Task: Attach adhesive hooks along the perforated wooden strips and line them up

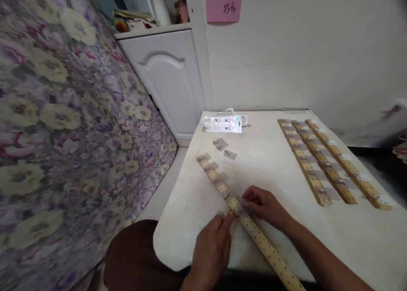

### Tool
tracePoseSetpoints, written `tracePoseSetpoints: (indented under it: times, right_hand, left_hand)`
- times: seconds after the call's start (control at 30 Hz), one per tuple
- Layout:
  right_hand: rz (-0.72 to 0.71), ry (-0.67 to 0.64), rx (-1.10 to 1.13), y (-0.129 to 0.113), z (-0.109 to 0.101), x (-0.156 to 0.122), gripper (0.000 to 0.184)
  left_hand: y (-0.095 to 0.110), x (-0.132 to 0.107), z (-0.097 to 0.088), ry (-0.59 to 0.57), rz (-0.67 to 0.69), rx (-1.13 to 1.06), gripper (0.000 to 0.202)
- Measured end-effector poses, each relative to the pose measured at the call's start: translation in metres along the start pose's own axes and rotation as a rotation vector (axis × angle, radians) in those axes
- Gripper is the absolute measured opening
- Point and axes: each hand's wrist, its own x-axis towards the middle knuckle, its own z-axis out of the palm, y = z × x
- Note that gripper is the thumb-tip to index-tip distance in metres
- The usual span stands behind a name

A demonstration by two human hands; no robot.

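A long perforated wooden strip (265, 244) lies slantwise across the table in front of me. Several small metal hooks on clear plastic plates are lined up along its far half. My left hand (212, 244) is closed, its fingertips pressing at the strip's left edge beside the nearest metal hook (237, 214). From the other side, my right hand (265, 204) pinches around that hook's clear plate; the exact contact is partly hidden. Beyond the strip's far end lie two loose clear-backed hooks, an upper hook (219, 144) and a lower hook (230, 154).
Three wooden strips fitted with hooks, including the left strip (303, 161), lie at the table's right. Packaged hooks (221, 124) rest at the back edge. A floral curtain (73, 125) hangs at left; a white cabinet (168, 83) and wall (286, 62) stand behind.
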Motion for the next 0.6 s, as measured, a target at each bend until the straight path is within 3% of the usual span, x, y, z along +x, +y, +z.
tracePoseSetpoints:
  times: [0.2, 0.6]
  right_hand:
    - [0.014, 0.005, -0.032, -0.0043, 0.0020, -0.0021, 0.005]
    - [-0.014, -0.002, -0.049, 0.0001, 0.0022, -0.0014, 0.006]
  left_hand:
    - [0.0014, 0.0011, -0.0013, -0.039, -0.005, 0.045, 0.054]
    - [0.0019, 0.0022, -0.0016, -0.009, 0.001, 0.079, 0.056]
